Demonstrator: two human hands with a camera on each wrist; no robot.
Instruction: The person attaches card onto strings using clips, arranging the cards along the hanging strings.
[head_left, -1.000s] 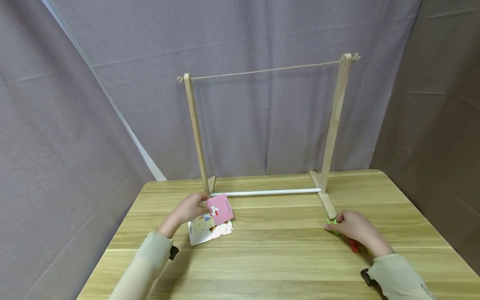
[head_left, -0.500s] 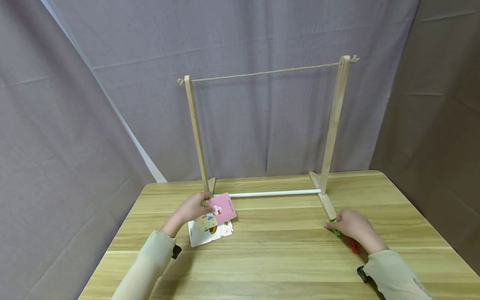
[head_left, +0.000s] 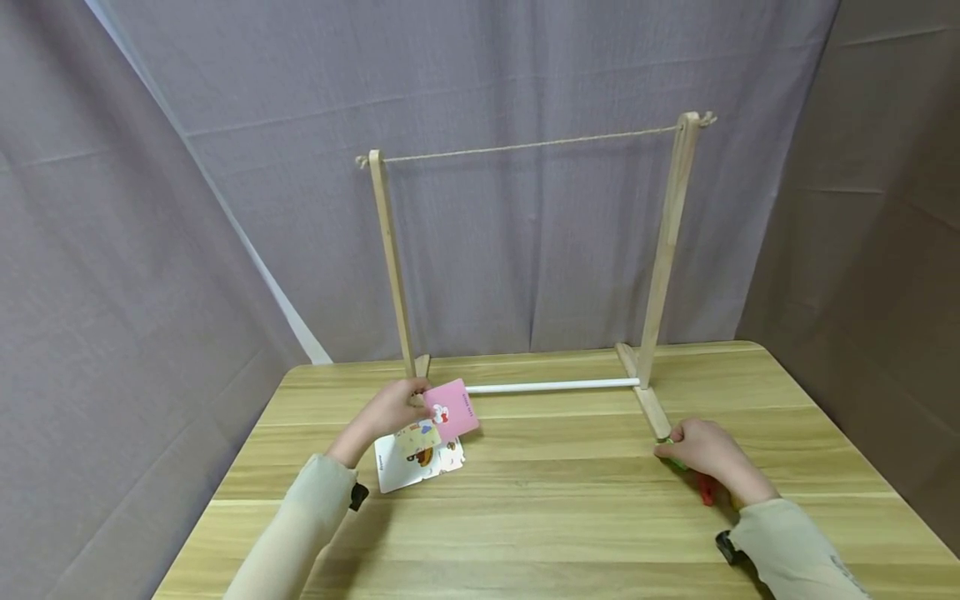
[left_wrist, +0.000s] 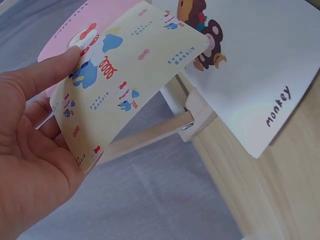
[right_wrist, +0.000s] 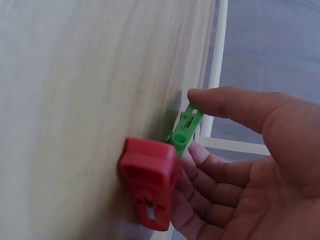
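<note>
My left hand [head_left: 386, 410] grips a pink card [head_left: 456, 408] and a cream card [left_wrist: 127, 60] printed with rabbits, thumb on the front and fingers behind. They overlap a white card [head_left: 396, 471] on the table, which shows a monkey picture and the word "monkey" in the left wrist view. My right hand [head_left: 708, 454] pinches a green clothespin [right_wrist: 185, 131] between thumb and fingers, close by the foot of the wooden stand. Beside it is a red clothespin [right_wrist: 147, 182], right at the curled fingers.
A wooden stand has two uprights, a right post [head_left: 663, 267] and a left post [head_left: 392, 267]. A string [head_left: 525, 147] ties their tops and a white rod [head_left: 551, 386] joins them low down. Grey curtains [head_left: 480, 250] surround the wooden table [head_left: 540, 517].
My left hand has moved the pink card slightly right and away from me, and more of the cream card shows. My right hand stays at the green clothespin with a small shift.
</note>
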